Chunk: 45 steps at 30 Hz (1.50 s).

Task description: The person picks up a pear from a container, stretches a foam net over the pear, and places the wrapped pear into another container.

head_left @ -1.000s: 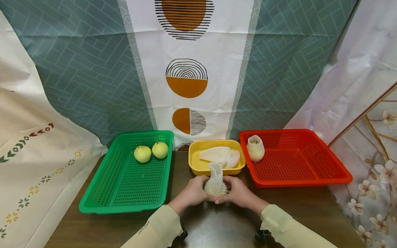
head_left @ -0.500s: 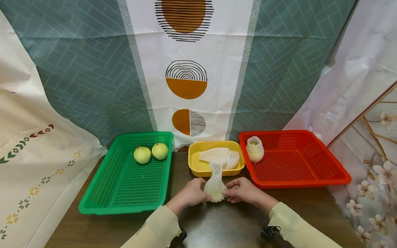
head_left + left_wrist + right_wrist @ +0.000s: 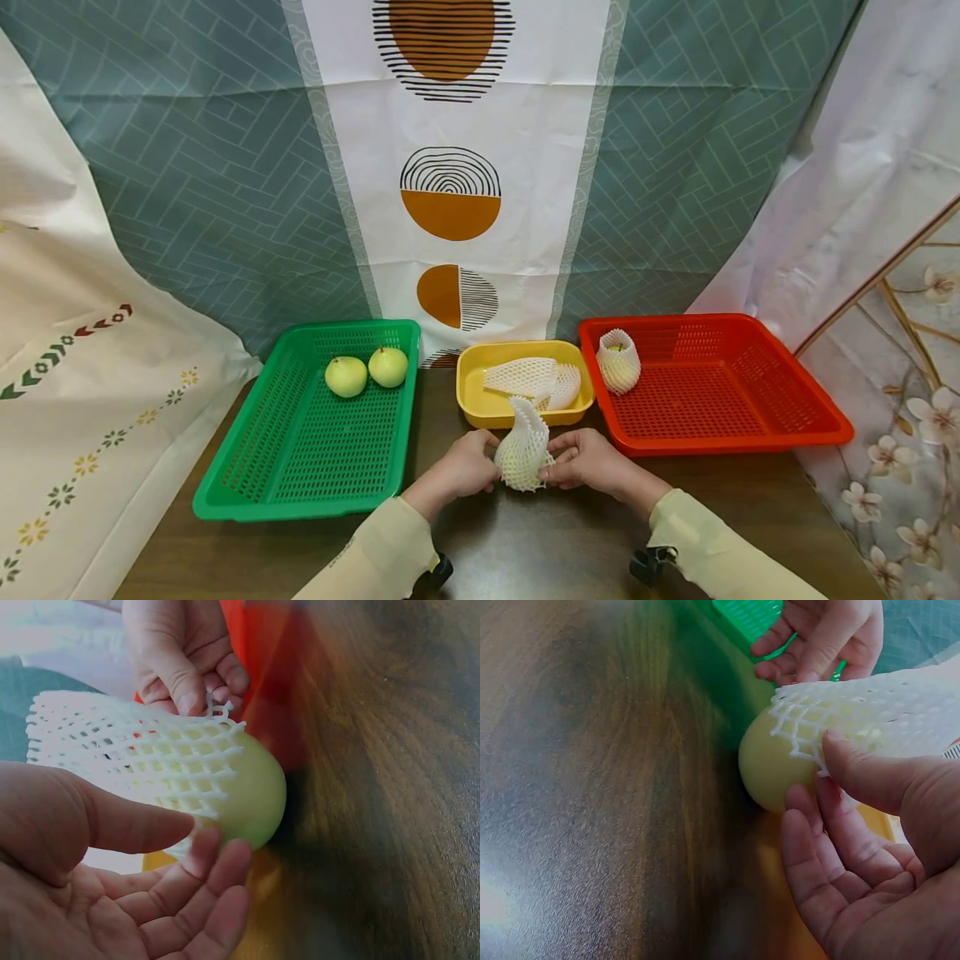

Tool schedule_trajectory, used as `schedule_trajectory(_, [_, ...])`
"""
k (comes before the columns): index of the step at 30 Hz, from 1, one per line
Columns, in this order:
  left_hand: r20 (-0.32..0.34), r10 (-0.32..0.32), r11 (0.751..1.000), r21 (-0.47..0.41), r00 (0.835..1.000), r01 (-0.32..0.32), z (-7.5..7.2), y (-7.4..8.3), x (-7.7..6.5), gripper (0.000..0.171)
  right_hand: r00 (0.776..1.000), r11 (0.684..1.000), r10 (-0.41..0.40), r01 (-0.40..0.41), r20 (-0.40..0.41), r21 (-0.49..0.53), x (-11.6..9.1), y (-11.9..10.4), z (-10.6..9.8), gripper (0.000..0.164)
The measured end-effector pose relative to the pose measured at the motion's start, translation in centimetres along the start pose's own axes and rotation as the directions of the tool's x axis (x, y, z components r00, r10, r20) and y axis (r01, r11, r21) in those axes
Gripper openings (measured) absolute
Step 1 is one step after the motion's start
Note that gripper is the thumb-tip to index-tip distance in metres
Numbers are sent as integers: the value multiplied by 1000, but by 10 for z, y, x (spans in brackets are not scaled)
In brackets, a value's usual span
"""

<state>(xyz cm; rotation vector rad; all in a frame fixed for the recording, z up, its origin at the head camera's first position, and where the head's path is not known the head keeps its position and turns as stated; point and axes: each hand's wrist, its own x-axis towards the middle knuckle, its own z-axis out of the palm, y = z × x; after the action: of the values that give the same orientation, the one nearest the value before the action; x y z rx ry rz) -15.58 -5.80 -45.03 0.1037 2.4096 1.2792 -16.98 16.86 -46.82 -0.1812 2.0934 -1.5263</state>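
Note:
A pale green pear (image 3: 262, 796) stands on the table in front of me, with a white foam net sleeve (image 3: 525, 446) pulled over most of it. The sleeve's loose top rises above the fruit and leans left in the head view. Bare pear skin shows below the sleeve's hem in both wrist views. From the left side, my left hand (image 3: 467, 463) pinches the hem between thumb and fingertips. My right hand (image 3: 592, 460) pinches the hem on the opposite side, its thumb lying on the mesh (image 3: 810, 720).
A green basket (image 3: 300, 506) with two bare pears (image 3: 346, 377) stands at left. Behind my hands is a yellow tub (image 3: 480, 415) holding more foam nets (image 3: 525, 375). The red basket (image 3: 750, 446) at right holds a netted pear (image 3: 618, 362). A patterned curtain (image 3: 225, 208) hangs behind.
My right hand has drawn back slightly to the right, and the hands' fingertips have moved apart. The sleeve's top has twisted and changed shape over the pear.

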Motion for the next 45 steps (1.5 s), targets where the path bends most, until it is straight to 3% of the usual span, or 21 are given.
schedule_trajectory(14, [-80, -19, 985, 167, 997, 32, 3, -5, 1, 33, 1000, 1000, 15, -15, -1, -23, 3, 9, 1, 61])
schedule_trajectory(21, [-97, 13, 972, 236, 995, 10, 6, -14, 4, 33, 1000, 998, 4, -5, -18, -62, 8, 19, 0, 66])
schedule_trajectory(24, [-111, 33, 972, 234, 993, -6, 4, -13, 4, 36, 999, 993, -41, 39, -21, -111, 9, 21, -2, 71])
schedule_trajectory(30, [-159, 119, 976, 202, 980, -86, -4, -2, 3, 58, 981, 944, -183, 159, -57, -289, 6, 11, -3, 87])
schedule_trajectory(34, [-111, 212, 966, 172, 971, -191, -3, 5, 3, 71, 952, 894, -296, 248, -76, -374, 3, 3, 5, 83])
schedule_trajectory(37, [-72, 259, 957, 154, 963, -246, 0, 7, 4, 70, 928, 853, -367, 304, -71, -424, 1, -1, 11, 77])
schedule_trajectory(45, [-69, 302, 945, 156, 951, -289, 7, 4, 9, 64, 915, 801, -399, 312, -66, -511, 2, 0, 17, 67])
